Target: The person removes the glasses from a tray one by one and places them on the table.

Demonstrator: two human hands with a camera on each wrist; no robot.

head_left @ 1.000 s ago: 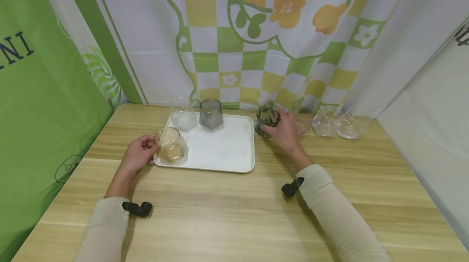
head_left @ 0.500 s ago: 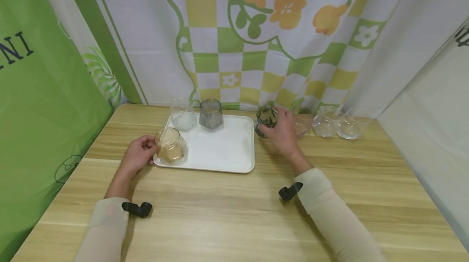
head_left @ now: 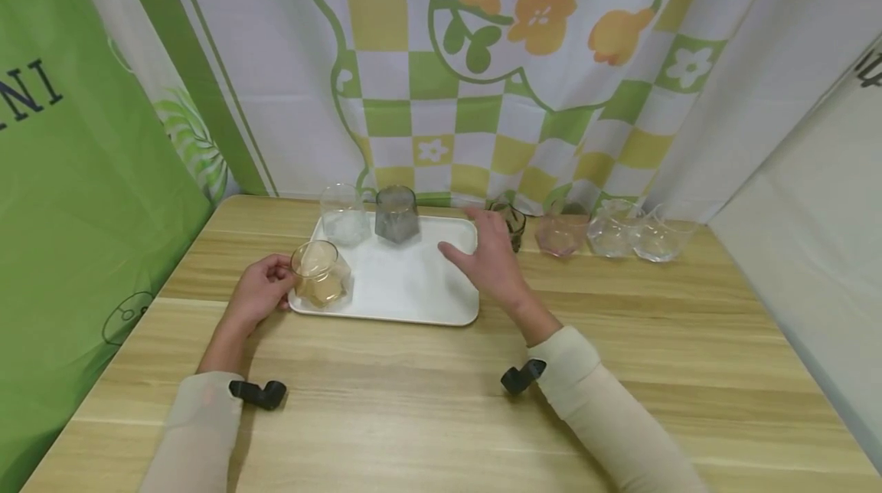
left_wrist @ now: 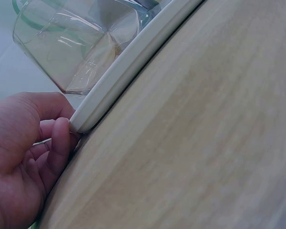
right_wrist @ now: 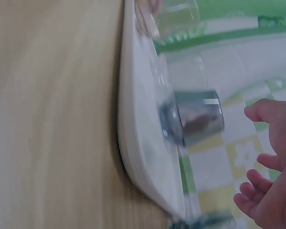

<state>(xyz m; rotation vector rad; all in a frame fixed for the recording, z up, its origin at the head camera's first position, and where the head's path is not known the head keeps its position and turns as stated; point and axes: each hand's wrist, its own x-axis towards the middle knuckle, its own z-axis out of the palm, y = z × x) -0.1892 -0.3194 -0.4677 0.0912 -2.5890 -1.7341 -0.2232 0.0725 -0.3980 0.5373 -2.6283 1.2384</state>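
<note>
At the front left corner of the white tray [head_left: 413, 290], my left hand [head_left: 260, 290] has its fingers curled at the rim; the left wrist view shows fingers [left_wrist: 62, 138] pinching that corner. An amber glass [head_left: 321, 275] stands on the tray beside this hand. Behind it on the tray are a clear glass [head_left: 344, 221] and a grey glass [head_left: 397, 217]. My right hand [head_left: 492, 259] hovers by the tray's right edge, thumb and fingers spread, holding nothing. Just behind it a dark green glass [head_left: 515, 226] stands on the table, partly hidden by the hand.
Right of the dark green glass, a pinkish glass [head_left: 561, 234] and two clear glasses, one being the far-right glass [head_left: 659, 236], line the back of the wooden table [head_left: 413, 401]. A patterned curtain [head_left: 455, 118] hangs behind the table.
My right hand has let go of the dark green glass and moved left and slightly toward me, to the tray's right edge. The left hand has stayed at the tray corner.
</note>
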